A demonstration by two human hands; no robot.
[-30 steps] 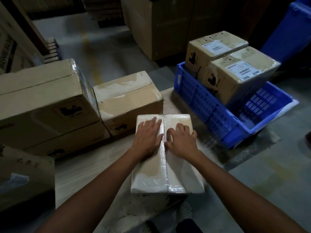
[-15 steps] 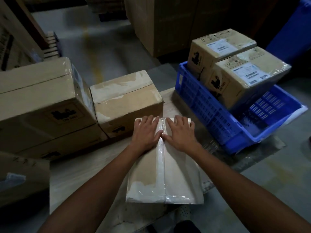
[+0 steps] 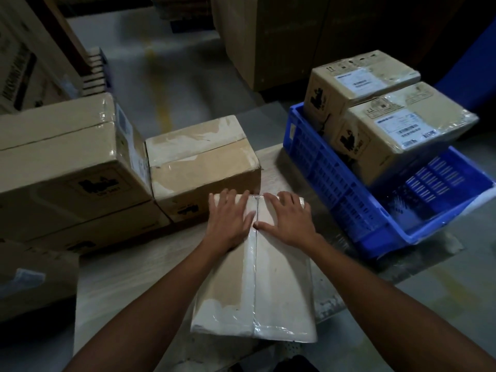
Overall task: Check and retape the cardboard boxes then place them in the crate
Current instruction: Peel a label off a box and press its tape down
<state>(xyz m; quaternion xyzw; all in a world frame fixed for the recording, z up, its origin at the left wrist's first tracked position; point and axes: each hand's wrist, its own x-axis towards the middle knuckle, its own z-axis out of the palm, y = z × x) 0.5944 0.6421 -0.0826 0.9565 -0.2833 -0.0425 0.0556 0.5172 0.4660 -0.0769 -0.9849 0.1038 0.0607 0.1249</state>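
While both hands, left hand (image 3: pixel 231 220) and right hand (image 3: pixel 286 219), press spread fingers flat beside the clear-taped seam of the pale cardboard box (image 3: pixel 255 285) on the wooden table (image 3: pixel 128 277), retaping seems finished; next, lifting it into the blue plastic crate (image 3: pixel 349 189).

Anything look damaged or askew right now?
The taped box under the left hand and right hand shows pale torn patches; the near box and far box in the blue crate sit tilted, not flat.
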